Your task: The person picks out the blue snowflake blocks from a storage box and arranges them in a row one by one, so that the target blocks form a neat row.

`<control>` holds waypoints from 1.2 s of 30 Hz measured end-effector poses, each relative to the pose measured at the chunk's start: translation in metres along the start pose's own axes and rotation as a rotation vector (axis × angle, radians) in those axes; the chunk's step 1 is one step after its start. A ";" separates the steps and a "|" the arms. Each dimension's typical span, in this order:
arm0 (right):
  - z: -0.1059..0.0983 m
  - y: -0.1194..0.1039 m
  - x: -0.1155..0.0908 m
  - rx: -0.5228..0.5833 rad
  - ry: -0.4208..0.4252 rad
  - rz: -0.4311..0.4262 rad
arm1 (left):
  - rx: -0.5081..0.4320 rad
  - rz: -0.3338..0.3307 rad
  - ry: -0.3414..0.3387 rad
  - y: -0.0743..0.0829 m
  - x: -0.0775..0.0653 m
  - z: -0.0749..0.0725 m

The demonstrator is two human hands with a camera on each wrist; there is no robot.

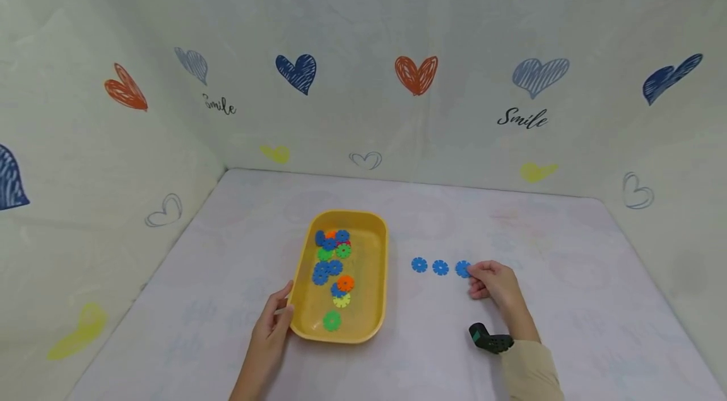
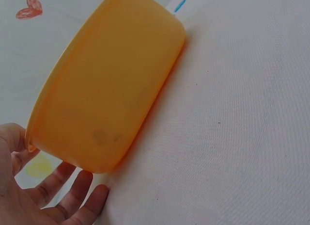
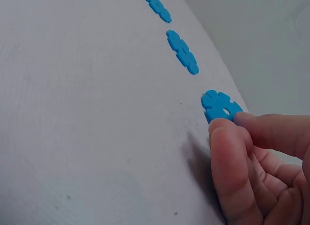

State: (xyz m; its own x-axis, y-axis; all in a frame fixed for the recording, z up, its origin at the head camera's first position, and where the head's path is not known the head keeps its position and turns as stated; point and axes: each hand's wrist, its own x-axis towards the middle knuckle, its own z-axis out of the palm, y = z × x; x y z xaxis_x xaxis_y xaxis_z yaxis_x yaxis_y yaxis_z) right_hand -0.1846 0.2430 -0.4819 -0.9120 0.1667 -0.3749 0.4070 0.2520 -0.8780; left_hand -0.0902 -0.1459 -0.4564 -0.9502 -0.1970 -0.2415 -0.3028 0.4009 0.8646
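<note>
A yellow tray (image 1: 372,275) stands on the table, with blue, green, orange and yellow notched plastic discs lying in it, mostly along its left half. My left hand (image 1: 271,320) holds the tray's near left corner, thumb at the rim and fingers against the outer wall in the left wrist view. To the right of the tray, two blue notched discs, one on the left (image 1: 419,264) and one in the middle (image 1: 440,268), lie flat in a row. At the row's right end my right hand (image 1: 496,284) pinches a third blue disc (image 3: 218,104) between thumb and forefinger, tilted up in the right wrist view.
A black wrist device (image 1: 490,339) sits by the right cuff. The white cloth-covered table (image 1: 568,300) meets a white curtain (image 1: 471,22) printed with hearts at the back and sides.
</note>
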 end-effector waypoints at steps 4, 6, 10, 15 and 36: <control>0.002 0.001 0.002 -0.077 0.012 0.003 | -0.006 -0.006 -0.001 0.000 0.000 0.000; 0.003 0.000 0.002 -0.106 0.019 0.003 | -0.013 -0.005 -0.004 0.000 0.000 0.001; 0.006 -0.001 0.001 -0.167 0.030 -0.001 | -0.025 -0.003 -0.008 0.000 0.000 0.002; 0.010 -0.004 -0.001 -0.282 0.049 -0.030 | -0.028 0.005 -0.006 0.000 0.000 0.001; 0.014 -0.011 0.000 -0.385 0.052 0.009 | -0.020 0.016 0.002 -0.001 0.000 0.001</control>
State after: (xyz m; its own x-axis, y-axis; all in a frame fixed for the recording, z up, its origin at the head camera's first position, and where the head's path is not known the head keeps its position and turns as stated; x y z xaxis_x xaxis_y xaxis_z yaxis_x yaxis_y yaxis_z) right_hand -0.1899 0.2270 -0.4761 -0.9084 0.2165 -0.3577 0.4138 0.5879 -0.6951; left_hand -0.0895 -0.1458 -0.4578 -0.9548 -0.1927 -0.2264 -0.2859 0.3864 0.8769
